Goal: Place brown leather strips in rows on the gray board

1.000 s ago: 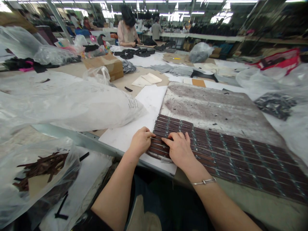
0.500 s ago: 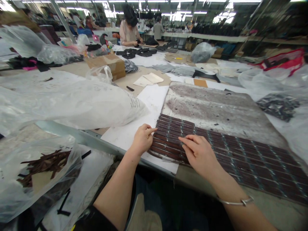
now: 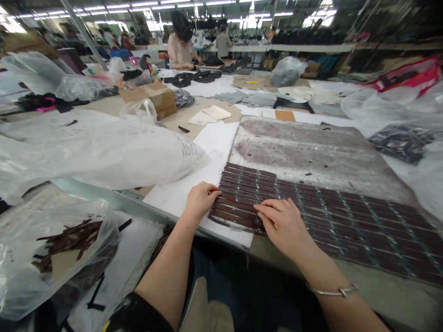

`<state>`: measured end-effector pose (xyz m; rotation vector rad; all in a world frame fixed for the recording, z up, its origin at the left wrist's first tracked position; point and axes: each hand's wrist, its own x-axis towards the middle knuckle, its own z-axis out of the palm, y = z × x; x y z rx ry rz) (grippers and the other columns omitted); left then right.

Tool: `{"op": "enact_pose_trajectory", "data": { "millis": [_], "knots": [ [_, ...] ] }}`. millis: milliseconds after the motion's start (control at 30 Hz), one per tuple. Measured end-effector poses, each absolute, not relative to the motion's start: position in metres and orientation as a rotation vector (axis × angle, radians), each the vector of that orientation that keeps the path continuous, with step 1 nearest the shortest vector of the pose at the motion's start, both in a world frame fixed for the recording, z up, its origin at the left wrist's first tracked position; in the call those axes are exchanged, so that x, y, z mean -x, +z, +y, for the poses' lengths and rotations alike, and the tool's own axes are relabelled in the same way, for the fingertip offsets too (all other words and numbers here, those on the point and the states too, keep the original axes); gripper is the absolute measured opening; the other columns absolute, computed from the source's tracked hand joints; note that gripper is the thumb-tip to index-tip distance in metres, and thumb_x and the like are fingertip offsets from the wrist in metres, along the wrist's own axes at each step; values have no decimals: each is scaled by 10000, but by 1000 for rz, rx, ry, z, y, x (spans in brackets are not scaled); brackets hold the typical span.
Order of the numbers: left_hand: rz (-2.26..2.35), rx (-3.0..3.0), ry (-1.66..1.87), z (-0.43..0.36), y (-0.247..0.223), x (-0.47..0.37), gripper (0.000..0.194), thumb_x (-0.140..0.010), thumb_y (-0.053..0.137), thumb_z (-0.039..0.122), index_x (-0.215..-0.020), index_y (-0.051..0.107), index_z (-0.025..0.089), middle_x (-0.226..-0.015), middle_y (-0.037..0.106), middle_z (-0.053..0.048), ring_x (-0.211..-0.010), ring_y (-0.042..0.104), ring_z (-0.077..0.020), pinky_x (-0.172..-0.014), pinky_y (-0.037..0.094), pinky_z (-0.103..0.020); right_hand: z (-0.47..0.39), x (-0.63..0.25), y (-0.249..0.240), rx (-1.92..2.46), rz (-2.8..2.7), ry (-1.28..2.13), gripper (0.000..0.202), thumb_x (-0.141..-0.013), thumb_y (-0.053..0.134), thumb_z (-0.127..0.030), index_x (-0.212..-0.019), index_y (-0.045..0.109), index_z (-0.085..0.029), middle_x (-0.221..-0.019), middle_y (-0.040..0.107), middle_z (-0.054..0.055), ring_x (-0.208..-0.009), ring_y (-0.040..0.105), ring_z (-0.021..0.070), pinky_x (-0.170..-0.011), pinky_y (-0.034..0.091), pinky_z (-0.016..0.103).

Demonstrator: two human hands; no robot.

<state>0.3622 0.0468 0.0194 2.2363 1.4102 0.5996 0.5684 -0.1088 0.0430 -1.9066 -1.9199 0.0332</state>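
Rows of narrow dark brown strips (image 3: 349,221) lie side by side along the near part of a worn, stained board (image 3: 297,150). My left hand (image 3: 200,202) is at the left end of the rows, thumb and index finger pinched on the end of one brown strip. Farther right, my right hand (image 3: 282,223) has its thumb and fingertips closed on a strip in the same rows, palm down. The fingers hide the exact spots where they grip. Redder brown strips show between the hands, closest to the table edge.
A plastic bag (image 3: 104,235) with loose brown strips (image 3: 71,242) sits at lower left. A large white plastic sheet (image 3: 138,152) covers the table's left side. Beyond are a cardboard box (image 3: 164,102) and a clear bag (image 3: 288,72). A co-worker (image 3: 180,48) sits across the table.
Both hands have shifted slightly toward me, down the rows of strips. My left index finger, stretched out before, is now pinched with the thumb. The view has tilted a little.
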Motion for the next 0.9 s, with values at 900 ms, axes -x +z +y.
{"op": "enact_pose_trajectory", "data": {
  "millis": [900],
  "knots": [
    [1483,-2093,547,46,23,-371,109,-760,609,335,-772,672,247,-750,676,3,-712,587,-175,-656,413,-306,-108,-563,44,1886,-1957,-20,240,-891,476,-270,-1014,681,-285,-1034,655,48,-966,569,217,-1024,223,565]
  ]
}}
